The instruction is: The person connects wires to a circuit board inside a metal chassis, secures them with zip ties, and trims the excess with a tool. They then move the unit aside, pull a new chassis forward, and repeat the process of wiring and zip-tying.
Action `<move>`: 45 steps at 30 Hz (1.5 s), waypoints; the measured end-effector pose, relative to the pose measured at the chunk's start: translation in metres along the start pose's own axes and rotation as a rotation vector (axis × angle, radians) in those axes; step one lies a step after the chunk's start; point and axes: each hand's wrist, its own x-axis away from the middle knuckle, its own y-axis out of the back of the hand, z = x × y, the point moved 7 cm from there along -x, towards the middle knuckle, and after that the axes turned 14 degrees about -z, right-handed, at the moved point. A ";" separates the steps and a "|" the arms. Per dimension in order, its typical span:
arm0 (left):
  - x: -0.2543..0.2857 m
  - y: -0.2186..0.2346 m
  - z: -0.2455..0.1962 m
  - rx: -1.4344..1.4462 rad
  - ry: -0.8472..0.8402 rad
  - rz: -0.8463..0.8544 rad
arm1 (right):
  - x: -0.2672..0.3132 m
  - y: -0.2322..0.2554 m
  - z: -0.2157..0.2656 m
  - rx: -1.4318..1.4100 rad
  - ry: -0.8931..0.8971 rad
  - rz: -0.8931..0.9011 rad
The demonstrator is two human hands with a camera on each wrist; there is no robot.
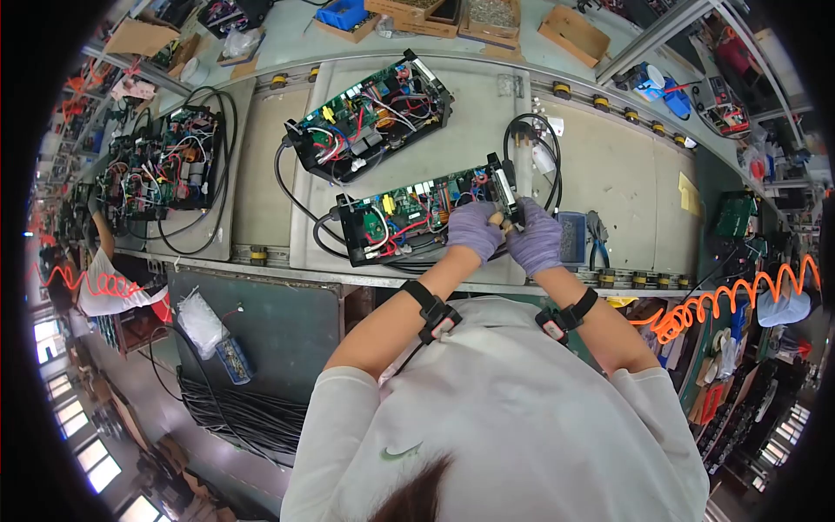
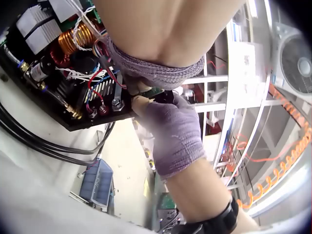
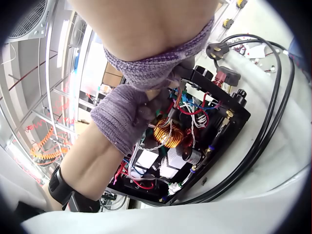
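Two open black chassis with circuit boards, coils and wires lie on the bench, the nearer chassis (image 1: 409, 217) below the farther one (image 1: 370, 117). At the nearer one's right end, by its upright end panel (image 1: 504, 187), both purple-gloved hands meet with bare fingertips. The left hand (image 1: 474, 230) (image 3: 119, 117) bends its fingers over the wires inside the panel; whether it pinches anything is hidden. The right hand (image 1: 535, 239) (image 2: 175, 134) grips the panel's edge, thumb on the near side. A copper coil (image 3: 168, 134) sits close to the fingers.
Right of the chassis are a blue-grey bin (image 1: 572, 237), pliers (image 1: 597, 237) and a looped black cable (image 1: 557, 157) with a plug. Another chassis group (image 1: 165, 170) stands at left, near another person's arm. Cardboard boxes (image 1: 574, 35) line the back; an orange coiled hose (image 1: 731, 300) hangs at right.
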 end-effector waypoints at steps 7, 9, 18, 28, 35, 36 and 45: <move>-0.002 -0.011 0.000 -0.127 0.022 0.051 | 0.000 0.003 0.009 0.022 0.002 -0.033; -0.001 -0.011 -0.005 -0.203 -0.108 0.029 | 0.002 0.004 0.009 0.040 0.017 -0.070; -0.006 0.012 0.002 -0.127 0.068 0.256 | 0.002 -0.002 -0.007 -0.030 -0.054 0.100; 0.004 -0.008 0.009 -0.097 -0.177 0.004 | -0.001 -0.001 0.000 0.042 0.018 0.016; 0.000 -0.013 0.015 0.030 -0.052 0.011 | -0.002 -0.002 0.004 0.043 0.051 -0.026; 0.000 -0.008 0.009 -0.006 -0.135 -0.022 | -0.002 -0.001 0.005 0.038 0.056 -0.025; -0.008 -0.008 0.005 -0.098 -0.091 0.054 | -0.001 0.000 0.009 0.038 0.040 -0.055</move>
